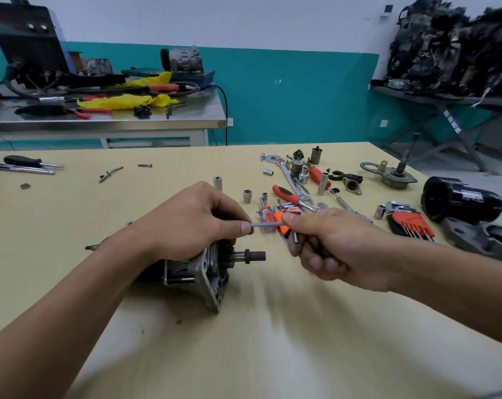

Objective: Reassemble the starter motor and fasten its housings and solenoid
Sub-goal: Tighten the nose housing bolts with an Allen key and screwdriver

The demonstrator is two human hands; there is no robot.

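Note:
The starter motor [203,272] lies on its side on the yellow table [244,341], its shaft end [251,256] pointing right. My left hand [192,223] rests on top of the motor and pinches one end of a grey hex key [267,224] between thumb and fingertips. My right hand [330,246] grips the same hex key at its bend, the short leg sticking down by the fingers. The key spans level between both hands, just above the shaft.
Sockets [247,195], red-handled screwdrivers [287,194], a spanner [290,180] and a hex key set [410,224] crowd the table behind my right hand. A black motor housing [456,200] and an end cap [393,174] lie at the right. Loose bolts [110,172] lie at the far left.

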